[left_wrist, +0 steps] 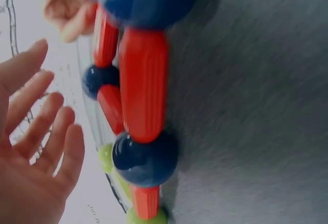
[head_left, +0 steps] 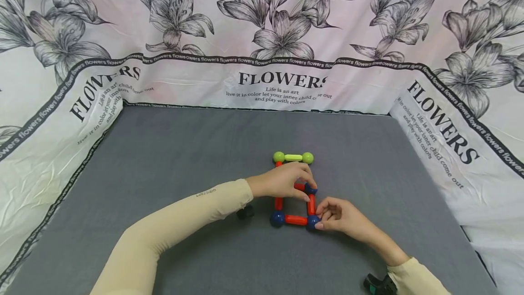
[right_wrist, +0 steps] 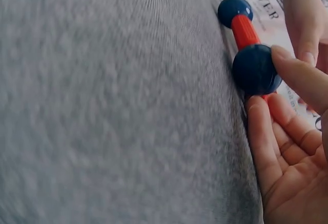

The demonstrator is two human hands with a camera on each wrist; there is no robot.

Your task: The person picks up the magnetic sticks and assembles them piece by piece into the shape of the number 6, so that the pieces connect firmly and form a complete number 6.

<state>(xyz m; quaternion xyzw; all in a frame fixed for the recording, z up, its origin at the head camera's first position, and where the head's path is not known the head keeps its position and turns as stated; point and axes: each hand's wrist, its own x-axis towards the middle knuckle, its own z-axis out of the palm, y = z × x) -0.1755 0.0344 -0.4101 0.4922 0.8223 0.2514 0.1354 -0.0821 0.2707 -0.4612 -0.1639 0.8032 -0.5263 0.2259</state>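
Observation:
On the grey surface lies a shape of red sticks joined by blue balls. From its far left side a red stick runs to a green ball, joined by a yellow-green stick to another green ball. My left hand hovers over the shape near the far right blue ball, its fingers spread and holding nothing in the left wrist view. With thumb and finger, my right hand pinches the near right blue ball. In the head view the left hand hides part of the shape.
The grey tabletop extends around the shape. A white floral cloth borders it at the back and both sides. Dark devices show below the left wrist and at the right sleeve.

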